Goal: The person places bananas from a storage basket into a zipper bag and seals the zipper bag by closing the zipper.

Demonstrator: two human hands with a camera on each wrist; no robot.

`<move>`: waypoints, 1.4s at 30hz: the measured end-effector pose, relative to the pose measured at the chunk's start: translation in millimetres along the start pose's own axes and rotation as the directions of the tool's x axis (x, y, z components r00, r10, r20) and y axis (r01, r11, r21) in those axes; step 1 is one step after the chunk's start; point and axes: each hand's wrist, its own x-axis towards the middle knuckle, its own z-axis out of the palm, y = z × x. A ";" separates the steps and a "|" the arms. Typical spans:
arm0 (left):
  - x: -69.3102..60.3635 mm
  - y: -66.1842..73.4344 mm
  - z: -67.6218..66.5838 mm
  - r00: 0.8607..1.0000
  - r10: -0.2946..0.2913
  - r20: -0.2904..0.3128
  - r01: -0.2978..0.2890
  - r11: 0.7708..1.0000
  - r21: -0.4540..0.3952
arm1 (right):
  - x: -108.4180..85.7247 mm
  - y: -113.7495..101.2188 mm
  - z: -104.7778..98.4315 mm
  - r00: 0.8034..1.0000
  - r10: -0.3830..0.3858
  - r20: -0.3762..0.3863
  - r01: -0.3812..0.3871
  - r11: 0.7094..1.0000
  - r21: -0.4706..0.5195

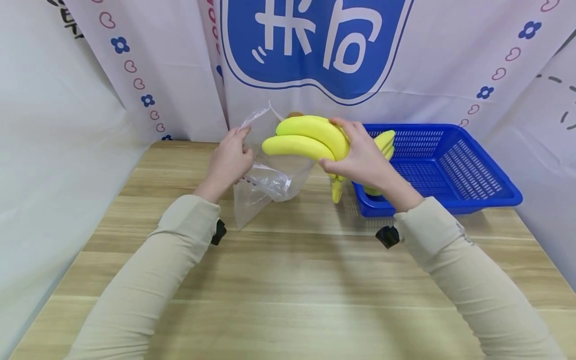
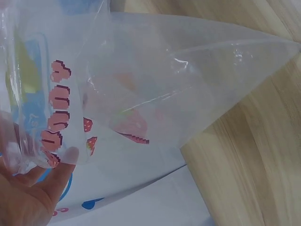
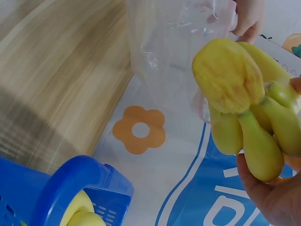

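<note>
Worktop (image 1: 288, 270) bearing basket (image 1: 472, 170) at three o'clock; left hand (image 1: 229, 157) pinching bag (image 1: 272, 181), right hand (image 1: 362, 156) gripping bananas (image 1: 299, 146), probably light, firm; stem (image 1: 336, 191) end likely offering surest hold.

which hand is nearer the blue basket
Right. The right hand holds a bunch of bananas by the left end of the blue basket; the left hand grips the clear bag, farther left.

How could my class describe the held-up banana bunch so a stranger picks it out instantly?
On the wooden table, find the blue basket. Left of it, a yellow banana bunch points toward a clear plastic bag. Unlike the bananas in the basket, this bunch is held up by the right hand.
</note>
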 end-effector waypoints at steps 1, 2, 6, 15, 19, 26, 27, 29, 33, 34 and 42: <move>-0.1 0.7 -0.2 1.000 0.002 0.000 -0.002 1.000 -0.001 | 1.0 0.4 1.0 1.000 0.001 0.002 -0.001 1.000 -0.002; 0.1 1.4 0.0 1.000 0.003 0.001 -0.003 1.000 -0.011 | 2.0 0.9 2.0 1.000 0.004 0.006 -0.004 1.000 0.000; 1.9 4.4 1.7 1.000 0.003 0.007 -0.003 0.997 -0.073 | 5.8 0.7 5.7 0.999 0.027 0.018 -0.027 1.000 0.008; 3.5 13.0 4.8 0.997 -0.037 0.070 0.052 0.972 -0.231 | 11.0 -5.9 16.7 0.997 -0.068 -0.019 0.068 0.997 -0.035; 2.2 19.4 5.0 0.996 -0.024 0.081 0.045 0.961 -0.274 | 13.0 -7.8 21.3 0.993 -0.113 -0.029 0.113 0.993 -0.028; 2.1 28.7 6.8 0.998 0.017 0.068 0.004 0.956 -0.293 | 19.3 -4.2 30.2 0.983 -0.181 -0.033 0.180 0.983 -0.024; 2.0 29.4 7.1 0.997 0.017 0.069 0.005 0.954 -0.301 | 20.0 -3.7 31.1 0.983 -0.178 -0.033 0.178 0.984 -0.025; 1.9 30.2 7.7 0.997 0.012 0.073 0.012 0.949 -0.315 | 21.4 -2.4 32.3 0.985 -0.171 -0.037 0.169 0.985 -0.034; 1.6 30.3 8.5 0.997 0.011 0.077 0.014 0.949 -0.316 | 23.2 -0.2 33.1 0.989 -0.139 -0.051 0.135 0.987 -0.083; 1.5 30.3 8.6 0.997 0.010 0.078 0.015 0.949 -0.315 | 23.4 0.0 33.0 0.990 -0.131 -0.050 0.126 0.988 -0.090; 0.2 30.1 8.1 0.996 0.007 0.084 0.020 0.950 -0.311 | 24.9 0.9 34.6 0.996 -0.088 -0.023 0.086 0.994 -0.069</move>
